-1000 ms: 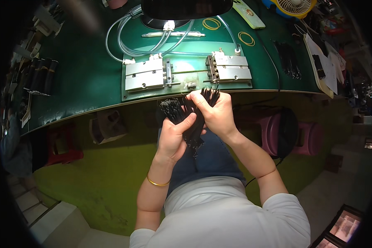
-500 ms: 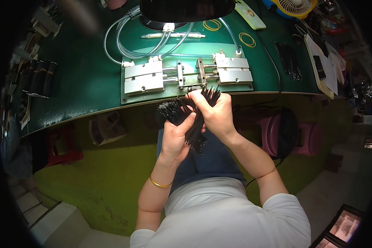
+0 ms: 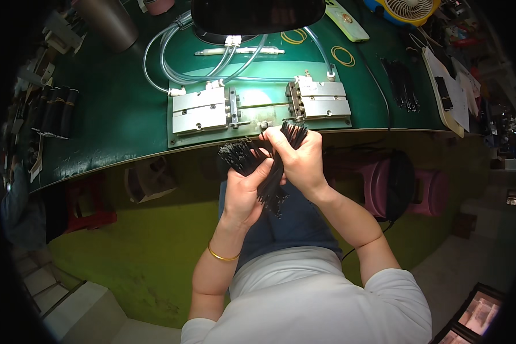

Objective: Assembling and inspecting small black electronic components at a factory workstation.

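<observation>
My left hand (image 3: 243,192) is closed round a thick bundle of thin black wires (image 3: 241,156), whose cut ends fan out above the thumb. My right hand (image 3: 300,157) grips a second bundle of black wires (image 3: 295,133) beside it, thumb and forefinger pinched near the upper ends. The two bundles cross between my hands, and wire ends hang below. Just beyond my fingers, at the table's front edge, stands a fixture with a left metal air cylinder (image 3: 199,110) and a right one (image 3: 325,98). Their dark end blocks are drawn apart, with a small metal piece (image 3: 264,124) between them.
Clear air hoses (image 3: 166,51) loop behind the fixture near a white pen (image 3: 241,51). Tied black bundles (image 3: 57,106) lie left; loose black wires (image 3: 401,86), a phone (image 3: 347,22) and a fan (image 3: 410,10) are right. A dark tumbler (image 3: 109,26) stands far left. Pink stools (image 3: 378,186) are below.
The fixture's two end blocks have slid apart toward their cylinders. The blurred dark shape at the upper left now shows as a tumbler. My hands have barely moved, keeping the wires.
</observation>
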A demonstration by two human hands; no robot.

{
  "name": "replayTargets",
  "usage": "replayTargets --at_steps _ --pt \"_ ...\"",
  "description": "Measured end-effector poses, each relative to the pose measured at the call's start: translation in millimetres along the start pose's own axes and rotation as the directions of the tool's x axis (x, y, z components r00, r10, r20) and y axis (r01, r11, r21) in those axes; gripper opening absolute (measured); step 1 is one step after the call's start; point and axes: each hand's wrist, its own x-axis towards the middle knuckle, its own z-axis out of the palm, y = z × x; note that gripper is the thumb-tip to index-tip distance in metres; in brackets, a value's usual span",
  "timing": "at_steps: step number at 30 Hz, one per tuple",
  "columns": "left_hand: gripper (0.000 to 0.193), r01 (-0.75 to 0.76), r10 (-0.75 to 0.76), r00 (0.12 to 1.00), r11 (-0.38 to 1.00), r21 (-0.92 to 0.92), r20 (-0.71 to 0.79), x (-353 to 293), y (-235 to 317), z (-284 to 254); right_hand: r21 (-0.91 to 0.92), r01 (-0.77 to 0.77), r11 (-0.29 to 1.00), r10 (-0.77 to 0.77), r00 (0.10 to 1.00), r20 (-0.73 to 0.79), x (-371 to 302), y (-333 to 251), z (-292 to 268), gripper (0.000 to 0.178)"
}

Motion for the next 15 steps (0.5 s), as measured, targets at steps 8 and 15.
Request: replayTargets --at_steps 8,15 --pt "0.011 -0.006 0.006 1.0 1.0 0.0 0.03 0.2 -1.7 -1.7 -0.016 -0.009 1.0 0.009 1.0 0.028 1.9 -2.8 -2.8 0.019" --pt "0.012 0.031 -0.031 0.999 1.0 0.002 0.02 -0.3 0.9 2.0 -0.006 0.025 1.0 -0.025 1.0 0.013 4.6 4.1 -4.5 0.02"
